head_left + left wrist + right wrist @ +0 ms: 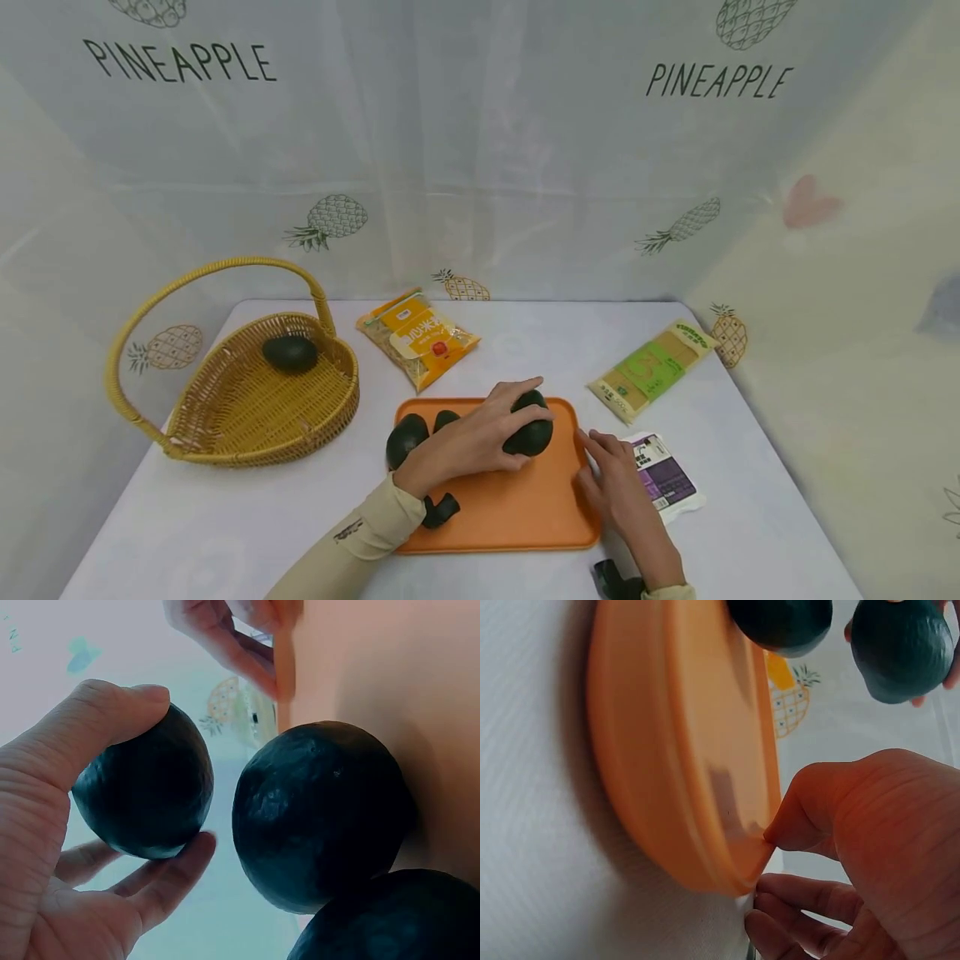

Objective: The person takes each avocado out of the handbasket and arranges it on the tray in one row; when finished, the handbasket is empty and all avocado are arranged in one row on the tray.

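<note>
My left hand [476, 435] grips a dark green avocado [529, 427] over the right part of an orange tray [517, 521]. In the left wrist view the thumb and fingers wrap the held avocado [154, 787], which is raised off the tray. Two more avocados, one [407, 439] at the tray's left edge and another [446, 419] partly hidden by my left hand, rest on the tray. At the tray's right side, my right hand [618, 483] pinches the rim, thumb on top and fingers outside, as the tray rim [697, 825] shows in the right wrist view.
A yellow wicker basket [255, 454] with a tall handle stands at left, holding one avocado [290, 353]. Behind the tray lies an orange food bag [420, 337]. To the right are a green-labelled noodle pack [652, 371] and a white and purple package [667, 479].
</note>
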Demonstrator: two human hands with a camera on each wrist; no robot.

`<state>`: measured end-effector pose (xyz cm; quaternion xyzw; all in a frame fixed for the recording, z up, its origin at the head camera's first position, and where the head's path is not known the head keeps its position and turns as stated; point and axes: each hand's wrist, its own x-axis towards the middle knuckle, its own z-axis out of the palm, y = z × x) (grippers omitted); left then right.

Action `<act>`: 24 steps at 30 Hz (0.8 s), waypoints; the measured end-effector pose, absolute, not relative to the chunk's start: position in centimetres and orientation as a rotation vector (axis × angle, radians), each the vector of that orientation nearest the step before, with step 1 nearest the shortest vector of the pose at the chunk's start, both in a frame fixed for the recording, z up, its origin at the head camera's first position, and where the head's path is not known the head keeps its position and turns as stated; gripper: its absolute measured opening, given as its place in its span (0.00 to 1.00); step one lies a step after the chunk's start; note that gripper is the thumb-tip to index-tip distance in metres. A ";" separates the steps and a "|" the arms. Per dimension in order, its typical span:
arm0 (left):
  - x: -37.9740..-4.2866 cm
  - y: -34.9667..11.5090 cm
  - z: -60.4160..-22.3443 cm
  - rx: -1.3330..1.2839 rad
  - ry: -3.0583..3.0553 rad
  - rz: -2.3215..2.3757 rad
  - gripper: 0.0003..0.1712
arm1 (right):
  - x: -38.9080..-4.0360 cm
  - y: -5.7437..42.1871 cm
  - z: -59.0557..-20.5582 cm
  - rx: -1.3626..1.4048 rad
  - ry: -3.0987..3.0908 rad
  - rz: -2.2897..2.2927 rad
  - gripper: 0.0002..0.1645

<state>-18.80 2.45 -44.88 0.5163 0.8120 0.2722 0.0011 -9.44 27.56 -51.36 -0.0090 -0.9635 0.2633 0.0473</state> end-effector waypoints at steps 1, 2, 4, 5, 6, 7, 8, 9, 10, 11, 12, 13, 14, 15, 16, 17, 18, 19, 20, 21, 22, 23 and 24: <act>-18.8 2.5 -44.9 1.619 2.552 0.849 0.35 | -9.4 27.5 -51.4 -0.026 -2.936 0.799 0.32; -18.8 2.6 -44.8 1.621 2.553 0.841 0.35 | -9.4 27.5 -51.4 -0.027 -2.938 0.797 0.32; -18.8 2.9 -44.7 1.619 2.549 0.835 0.35 | -9.4 27.5 -51.4 -0.027 -2.938 0.792 0.31; -18.8 3.0 -44.7 1.622 2.550 0.827 0.34 | -9.4 27.5 -51.4 -0.028 -2.940 0.792 0.32; -18.8 3.2 -44.7 1.625 2.547 0.822 0.34 | -9.3 27.5 -51.4 -0.028 -2.941 0.792 0.32; -18.8 3.3 -44.7 1.628 2.551 0.808 0.34 | -9.4 27.5 -51.3 -0.028 -2.940 0.794 0.32; -18.8 3.5 -44.7 1.625 2.548 0.801 0.34 | -9.3 27.5 -51.3 -0.026 -2.939 0.794 0.32; -18.8 3.7 -44.7 1.622 2.545 0.794 0.34 | -9.4 27.6 -51.3 -0.022 -2.936 0.794 0.32; -18.8 3.9 -44.6 1.616 2.542 0.781 0.34 | -9.4 27.6 -51.3 -0.020 -2.935 0.795 0.32; -18.8 4.1 -44.6 1.611 2.539 0.767 0.33 | -9.4 27.6 -51.3 -0.016 -2.930 0.795 0.31; -18.8 4.3 -44.6 1.603 2.538 0.749 0.33 | -9.4 27.6 -51.3 -0.010 -2.923 0.795 0.31; -18.8 4.5 -44.6 1.594 2.537 0.730 0.33 | -9.3 27.6 -51.3 -0.007 -2.920 0.795 0.31; -18.8 4.7 -44.5 1.584 2.531 0.721 0.33 | -9.3 27.7 -51.3 -0.004 -2.918 0.795 0.31; -18.8 4.9 -44.6 1.578 2.535 0.695 0.33 | -9.3 27.7 -51.3 -0.004 -2.920 0.794 0.31; -18.9 5.1 -44.6 1.576 2.538 0.670 0.33 | -9.3 27.7 -51.3 -0.005 -2.920 0.793 0.31; -18.9 5.3 -44.7 1.580 2.547 0.640 0.33 | -9.2 27.7 -51.3 -0.003 -2.920 0.792 0.31; -18.9 5.5 -44.8 1.583 2.557 0.606 0.33 | -9.2 27.7 -51.3 -0.007 -2.927 0.793 0.31; -18.9 5.7 -44.9 1.590 2.566 0.574 0.33 | -9.2 27.7 -51.3 -0.011 -2.932 0.796 0.31; -18.9 5.9 -45.1 1.600 2.581 0.538 0.33 | -9.2 27.7 -51.3 -0.015 -2.937 0.797 0.31; -19.0 6.1 -45.2 1.610 2.594 0.497 0.33 | -9.2 27.7 -51.3 -0.019 -2.941 0.797 0.30; -19.0 6.3 -45.4 1.622 2.604 0.463 0.34 | -9.2 27.7 -51.3 -0.020 -2.944 0.797 0.30; -19.0 6.4 -45.5 1.627 2.616 0.424 0.34 | -9.2 27.7 -51.3 -0.020 -2.946 0.797 0.31; -19.1 6.6 -45.7 1.629 2.625 0.390 0.35 | -9.2 27.7 -51.3 -0.017 -2.943 0.799 0.31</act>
